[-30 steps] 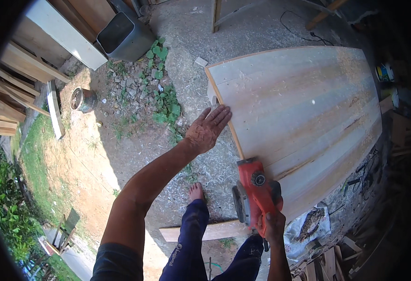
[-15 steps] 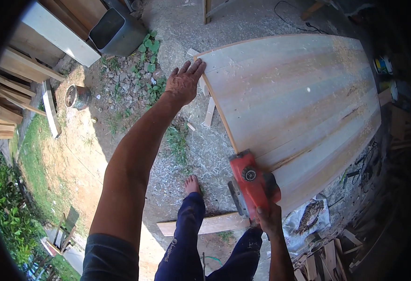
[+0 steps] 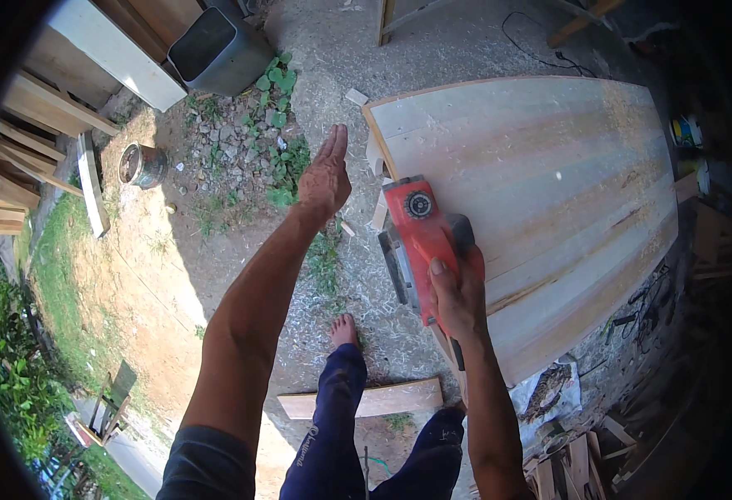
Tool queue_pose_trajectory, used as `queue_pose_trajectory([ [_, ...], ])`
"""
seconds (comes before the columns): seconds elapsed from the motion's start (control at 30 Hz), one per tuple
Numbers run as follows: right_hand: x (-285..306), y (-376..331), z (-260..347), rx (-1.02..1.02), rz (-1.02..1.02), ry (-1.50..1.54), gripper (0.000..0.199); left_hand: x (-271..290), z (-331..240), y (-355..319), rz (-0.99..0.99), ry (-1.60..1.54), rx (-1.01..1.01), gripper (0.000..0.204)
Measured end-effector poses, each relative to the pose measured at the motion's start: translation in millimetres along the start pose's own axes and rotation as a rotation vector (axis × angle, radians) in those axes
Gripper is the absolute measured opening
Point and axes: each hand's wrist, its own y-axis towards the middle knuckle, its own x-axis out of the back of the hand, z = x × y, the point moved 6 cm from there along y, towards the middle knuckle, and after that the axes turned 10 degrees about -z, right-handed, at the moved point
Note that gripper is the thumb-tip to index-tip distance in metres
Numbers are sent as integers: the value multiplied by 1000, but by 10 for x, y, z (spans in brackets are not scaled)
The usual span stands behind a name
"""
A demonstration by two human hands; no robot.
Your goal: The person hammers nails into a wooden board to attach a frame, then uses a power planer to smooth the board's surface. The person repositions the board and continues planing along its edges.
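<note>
A red electric planer [image 3: 437,246] rides along the near left edge of a broad wooden panel [image 3: 549,192]. My right hand [image 3: 457,296] is wrapped round its handle, thumb on top. Pale shavings are scattered over the panel, thickest toward its far right end. My left hand [image 3: 325,177] hangs in the air left of the panel's corner, apart from it, with its fingers stretched out and nothing in it. What supports the panel underneath is mostly hidden.
A grey plastic bin [image 3: 220,54] and leaning boards [image 3: 116,54] stand at the far left, with a small bucket [image 3: 142,166] nearer. A plank [image 3: 362,399] lies by my feet. Wood offcuts [image 3: 578,467] pile up at lower right. A black cord [image 3: 549,54] trails behind the panel.
My right hand has pushed the planer forward along the panel's edge, toward its far left corner. My left hand has come off that corner and moved slightly nearer.
</note>
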Motion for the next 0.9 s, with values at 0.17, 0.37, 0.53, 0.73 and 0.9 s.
queue_pose_trajectory([
  [0.17, -226, 594, 616, 119, -34, -45, 54, -260, 299, -1744, 170, -198, 188, 74],
  [0.37, -460, 1109, 931, 111, -20, -55, 53, -59, -267, -4565, 666, -303, 240, 72],
  [0.53, -604, 1332, 1065, 162, -48, -4, 54, 79, -557, -4954, 703, -186, 364, 66],
  [0.73, -715, 1551, 1417, 103, -36, 19, 60, 43, -652, -4798, 704, -103, 374, 59],
  [0.9, -469, 1581, 1574, 290, -36, 73, 60, 45, -626, -4833, 669, -98, 377, 52],
])
